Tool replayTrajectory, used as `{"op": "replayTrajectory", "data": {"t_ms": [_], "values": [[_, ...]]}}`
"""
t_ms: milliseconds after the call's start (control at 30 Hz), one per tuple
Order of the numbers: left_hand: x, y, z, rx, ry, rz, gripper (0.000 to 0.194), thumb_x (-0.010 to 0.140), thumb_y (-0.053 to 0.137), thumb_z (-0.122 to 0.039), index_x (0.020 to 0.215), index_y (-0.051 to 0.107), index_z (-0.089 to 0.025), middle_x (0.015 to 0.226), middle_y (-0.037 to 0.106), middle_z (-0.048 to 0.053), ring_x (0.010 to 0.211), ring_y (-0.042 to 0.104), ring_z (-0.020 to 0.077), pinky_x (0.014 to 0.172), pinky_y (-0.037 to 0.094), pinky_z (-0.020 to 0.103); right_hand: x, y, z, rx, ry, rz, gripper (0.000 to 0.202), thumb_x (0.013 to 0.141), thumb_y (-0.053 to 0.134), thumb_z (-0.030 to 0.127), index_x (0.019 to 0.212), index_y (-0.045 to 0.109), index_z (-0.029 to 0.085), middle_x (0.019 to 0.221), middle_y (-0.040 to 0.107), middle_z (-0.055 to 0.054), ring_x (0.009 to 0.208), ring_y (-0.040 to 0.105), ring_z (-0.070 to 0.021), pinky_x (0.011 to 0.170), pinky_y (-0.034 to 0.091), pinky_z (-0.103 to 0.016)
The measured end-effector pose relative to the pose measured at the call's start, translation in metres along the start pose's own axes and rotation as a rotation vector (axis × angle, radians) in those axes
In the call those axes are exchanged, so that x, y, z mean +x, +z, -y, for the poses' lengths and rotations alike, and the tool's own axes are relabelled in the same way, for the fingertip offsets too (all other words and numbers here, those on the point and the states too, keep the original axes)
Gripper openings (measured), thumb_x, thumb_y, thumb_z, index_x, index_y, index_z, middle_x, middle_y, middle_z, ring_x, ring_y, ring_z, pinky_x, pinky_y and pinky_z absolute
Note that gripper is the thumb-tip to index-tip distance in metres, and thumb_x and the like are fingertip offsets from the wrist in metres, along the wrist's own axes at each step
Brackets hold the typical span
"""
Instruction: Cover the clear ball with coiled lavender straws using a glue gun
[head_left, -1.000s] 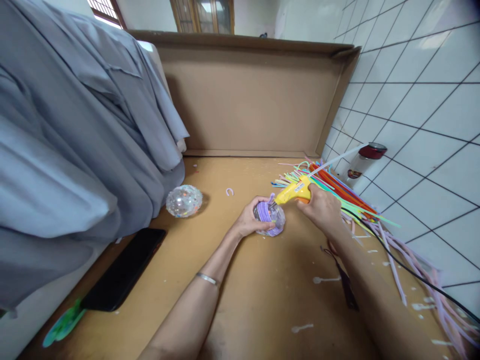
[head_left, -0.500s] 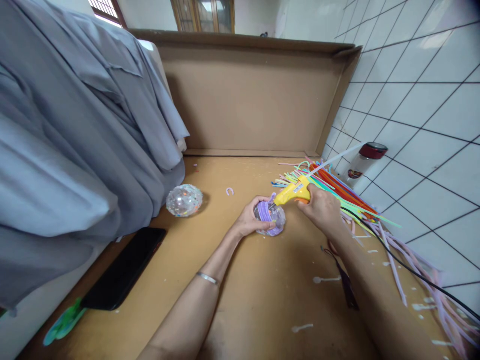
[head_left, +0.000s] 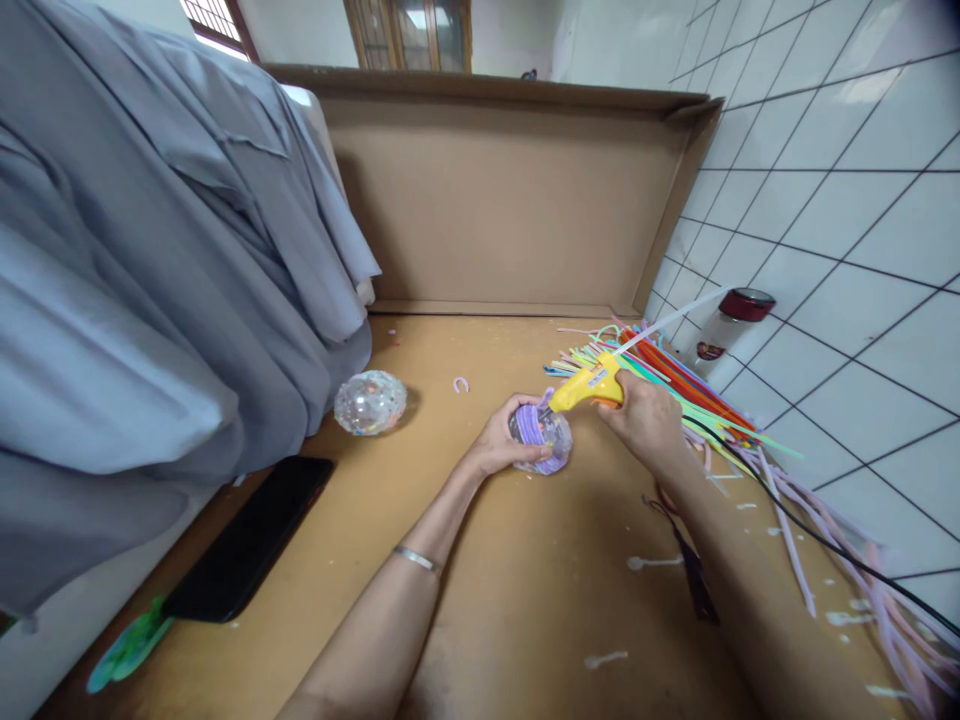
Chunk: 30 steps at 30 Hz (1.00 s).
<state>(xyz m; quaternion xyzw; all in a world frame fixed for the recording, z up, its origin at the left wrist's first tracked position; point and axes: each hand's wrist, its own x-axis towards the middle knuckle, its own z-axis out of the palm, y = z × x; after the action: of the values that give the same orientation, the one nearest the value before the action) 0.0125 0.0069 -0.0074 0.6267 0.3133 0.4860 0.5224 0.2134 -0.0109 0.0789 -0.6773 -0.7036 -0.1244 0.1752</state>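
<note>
Left hand (head_left: 496, 442) clasped the clear round piece (head_left: 557, 436), just off centre toward five o'clock; my right hand (head_left: 646, 415) gripped the yellow glue gun (head_left: 589, 385) at that piece's two o'clock, nozzle (head_left: 548, 409) hardly discernible against purple strands (head_left: 531, 428).

Legible txt: none. Yellow glue gun (head_left: 589, 387) = ref. pt. Wht sticker (head_left: 598, 380) on side of its body, w/ sm. dark print; too tiny to read, brand n/k. Clear jar w/ red lid (head_left: 724, 328), R of & beyond glue gun: dk label (head_left: 709, 351) w/ reddish patch on its side, any wording illeg. at this res.
</note>
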Motion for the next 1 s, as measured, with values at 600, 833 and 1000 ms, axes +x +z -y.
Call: {"op": "replayTrajectory", "data": {"t_ms": [600, 833, 1000], "values": [[-0.0009, 0.0018, -0.0032, -0.001, -0.017, -0.013, 0.073, 0.045, 0.086, -0.037, 0.106, 0.052, -0.017, 0.104, 0.062, 0.006, 0.098, 0.058, 0.0221, 0.089, 0.042, 0.031, -0.0005, 0.0029, -0.0014, 0.018, -0.015, -0.057, 0.016, 0.077, 0.054, 0.031, 0.082, 0.061, 0.018, 0.075, 0.065, -0.007, 0.068, 0.055, -0.0206, 0.055, 0.022, -0.027], [-0.0012, 0.0023, -0.0063, 0.017, -0.023, -0.008, 0.073, 0.045, 0.086, -0.038, 0.106, 0.051, -0.017, 0.103, 0.060, 0.005, 0.093, 0.057, 0.0197, 0.083, 0.043, 0.028, -0.0001, 0.0060, -0.0031, 0.038, -0.033, -0.123, 0.013, 0.075, 0.057, 0.029, 0.080, 0.061, 0.017, 0.074, 0.065, -0.007, 0.066, 0.055, -0.0198, 0.055, 0.021, -0.027], [-0.0008, 0.0023, -0.0062, 0.027, -0.018, -0.015, 0.074, 0.044, 0.086, -0.039, 0.105, 0.052, -0.017, 0.104, 0.060, 0.005, 0.096, 0.057, 0.0209, 0.085, 0.043, 0.030, -0.0005, 0.0073, -0.0039, 0.036, -0.045, -0.145, 0.011, 0.075, 0.056, 0.028, 0.077, 0.059, 0.018, 0.073, 0.065, -0.007, 0.065, 0.054, -0.0192, 0.055, 0.021, -0.027]]}}
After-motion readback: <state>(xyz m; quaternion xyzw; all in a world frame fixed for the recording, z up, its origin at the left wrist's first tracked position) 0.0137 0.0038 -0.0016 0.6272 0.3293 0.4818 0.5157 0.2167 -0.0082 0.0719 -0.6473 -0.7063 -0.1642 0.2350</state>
